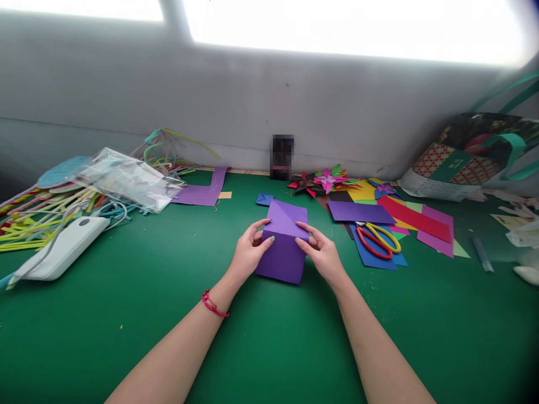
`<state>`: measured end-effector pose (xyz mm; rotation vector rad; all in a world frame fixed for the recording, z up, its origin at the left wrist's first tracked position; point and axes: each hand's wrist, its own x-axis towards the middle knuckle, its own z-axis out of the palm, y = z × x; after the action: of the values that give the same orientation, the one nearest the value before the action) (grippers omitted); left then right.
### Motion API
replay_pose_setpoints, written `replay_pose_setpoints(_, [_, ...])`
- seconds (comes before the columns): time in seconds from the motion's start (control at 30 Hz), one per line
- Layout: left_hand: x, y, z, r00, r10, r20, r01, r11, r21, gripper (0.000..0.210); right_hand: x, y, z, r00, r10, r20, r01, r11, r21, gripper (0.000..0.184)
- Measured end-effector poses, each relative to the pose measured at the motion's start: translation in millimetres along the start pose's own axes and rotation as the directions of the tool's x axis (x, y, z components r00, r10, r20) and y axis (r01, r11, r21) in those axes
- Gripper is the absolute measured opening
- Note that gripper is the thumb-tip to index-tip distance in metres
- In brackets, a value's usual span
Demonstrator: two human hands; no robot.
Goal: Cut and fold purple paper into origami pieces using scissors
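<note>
Head view: left hand and right hand pinch a folded purple paper at centre, over the tabletop. Print on the lilac sheet at ten o'clock and the bag at two is unreadable; a dark object at twelve is pixelated.

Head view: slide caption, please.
Left hand and right hand hold a creased purple sheet over a green table, scissors to the right.

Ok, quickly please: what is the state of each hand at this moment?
Left hand: closed, holding the creased purple rectangular paper sheet by its left side.
Right hand: closed, holding the same sheet by its right side.
</note>
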<state>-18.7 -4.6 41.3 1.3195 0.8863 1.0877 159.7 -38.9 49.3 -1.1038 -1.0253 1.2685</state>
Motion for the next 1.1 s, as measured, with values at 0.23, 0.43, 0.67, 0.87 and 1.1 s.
replay_pose_setpoints(0.23, [-7,10,6.2,0.915,0.396,0.082,-0.350,0.676,0.649,0.041,-1,2,2,0.999,-0.024,0.023,0.023,0.999,0.041,0.052])
replay_pose_setpoints(0.43, [-12,7,14.6,0.858,0.377,0.348,-0.504,0.488,0.713,0.046,-5,-3,5,0.990,-0.016,0.144,0.004,0.997,0.078,0.061])
replay_pose_setpoints(0.67, [-11,6,9.6,0.811,0.481,0.333,-0.534,0.375,0.758,0.045,-9,-8,6,0.982,-0.038,0.184,0.026,0.997,0.066,0.077])
replay_pose_setpoints(0.87, [-12,5,7.7,0.775,0.539,0.330,-0.538,0.287,0.793,0.036,-10,-6,6,0.971,-0.050,0.233,0.047,0.999,0.016,0.076])
replay_pose_setpoints(1.1, [-13,5,8.7,0.783,0.559,0.273,-0.509,0.321,0.799,0.040,-6,-1,6,0.983,-0.116,0.143,0.129,0.988,-0.080,0.034])
